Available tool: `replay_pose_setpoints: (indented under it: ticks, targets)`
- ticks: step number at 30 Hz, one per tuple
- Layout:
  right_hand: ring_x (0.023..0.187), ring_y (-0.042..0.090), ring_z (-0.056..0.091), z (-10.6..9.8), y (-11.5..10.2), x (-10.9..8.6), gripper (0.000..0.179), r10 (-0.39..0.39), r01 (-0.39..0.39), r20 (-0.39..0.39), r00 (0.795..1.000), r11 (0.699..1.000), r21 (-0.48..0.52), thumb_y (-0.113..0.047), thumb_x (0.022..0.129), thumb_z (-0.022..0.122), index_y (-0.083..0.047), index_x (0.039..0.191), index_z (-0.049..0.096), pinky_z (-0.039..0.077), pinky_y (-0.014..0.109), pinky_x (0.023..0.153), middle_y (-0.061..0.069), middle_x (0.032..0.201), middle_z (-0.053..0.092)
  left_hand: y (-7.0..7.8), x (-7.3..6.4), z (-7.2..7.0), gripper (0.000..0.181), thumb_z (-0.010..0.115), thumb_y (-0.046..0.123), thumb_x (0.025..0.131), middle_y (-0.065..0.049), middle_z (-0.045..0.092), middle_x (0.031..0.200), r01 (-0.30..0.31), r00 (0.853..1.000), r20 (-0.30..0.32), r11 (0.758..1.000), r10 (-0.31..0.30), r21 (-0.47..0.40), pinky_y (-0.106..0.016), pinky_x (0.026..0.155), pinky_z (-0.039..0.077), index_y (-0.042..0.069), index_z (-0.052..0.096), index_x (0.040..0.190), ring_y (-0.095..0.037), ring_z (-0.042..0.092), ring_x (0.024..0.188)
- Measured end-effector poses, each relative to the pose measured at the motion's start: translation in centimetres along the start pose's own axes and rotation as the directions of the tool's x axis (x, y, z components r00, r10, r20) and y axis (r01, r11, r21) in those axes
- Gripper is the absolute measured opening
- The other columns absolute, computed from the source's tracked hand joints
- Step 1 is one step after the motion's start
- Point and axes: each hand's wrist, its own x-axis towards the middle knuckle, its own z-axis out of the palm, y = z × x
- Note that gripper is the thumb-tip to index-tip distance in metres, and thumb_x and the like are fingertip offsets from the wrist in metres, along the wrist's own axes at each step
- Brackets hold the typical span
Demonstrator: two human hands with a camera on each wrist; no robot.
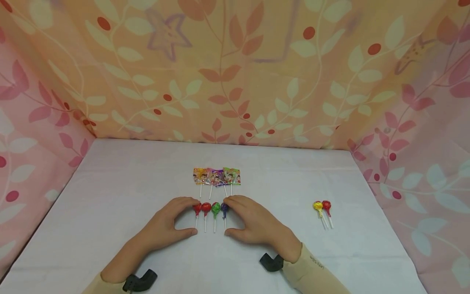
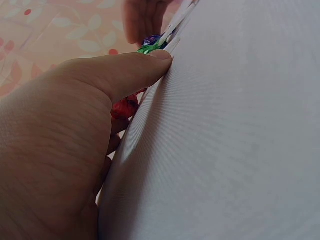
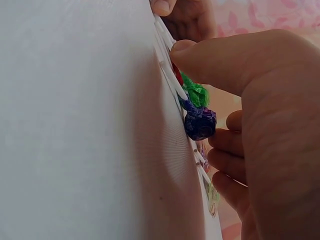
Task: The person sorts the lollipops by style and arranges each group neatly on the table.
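Observation:
Four sides aside, a short row of wrapped lollipops lies on the white cloth in the head view: a red lollipop point(image 1: 197, 210) at the left end, another red lollipop point(image 1: 206, 208), a green lollipop point(image 1: 216, 209) and a dark purple lollipop point(image 1: 224, 208). My left hand point(image 1: 167, 225) borders the left end, fingertips by the red candy and thumb near its stick's lower end. At the other end, my right hand point(image 1: 255, 220) has its fingertips at the purple candy and its thumb by that stick. Both hands' fingers are spread from the thumbs, without curling round a stick.
Beyond the row lie several flat lollipops in clear printed wrappers point(image 1: 216, 177), sticks toward me. A yellow lollipop point(image 1: 318, 206) and a red lollipop point(image 1: 327, 206) lie together at the right. Patterned cloth walls point(image 1: 227, 81) enclose the white tabletop point(image 1: 121, 175) at back and sides.

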Motion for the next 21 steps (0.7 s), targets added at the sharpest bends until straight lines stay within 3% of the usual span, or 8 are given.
replay_pose_setpoints:
  ticks: [21]
  targets:
    - [0.149, 0.026, 0.051, -1.4, 0.1, -1.2, 0.078, 0.018, -0.018, -0.001, 1.000, 0.999, -0.048, -0.045, 0.096, 0.081, -0.003, 0.157, 0.055, 0.040, 0.044, 0.126, 0.011, 0.157, 0.059, 0.0, 0.1, 0.0, 0.080, 0.099, 0.039, 0.082, 0.015, 0.056, 0.156, 0.001, 1.000, 0.004, 1.000, -0.001, -0.006, -0.056, 0.120, 0.045, 0.031, 0.062, 0.153, -0.018, 0.049, 0.149]
